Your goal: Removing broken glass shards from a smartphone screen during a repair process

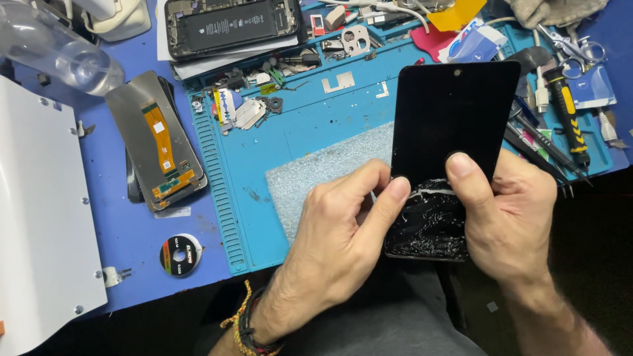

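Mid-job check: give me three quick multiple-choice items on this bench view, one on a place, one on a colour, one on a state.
1. Where does the opened phone lie?
A. top of the bench, left of centre
B. in the person's lap
C. under the tape roll

2. What colour is the work mat?
A. red
B. teal blue
C. white

3. How is the black screen panel?
A. lying flat and untouched
B. wrapped in foam
C. held by both hands, lower end shattered

Answers: 1 A, it sits at the upper edge. 2 B, the ridged mat is teal. 3 C, the left hand and right hand pinch its cracked lower part.
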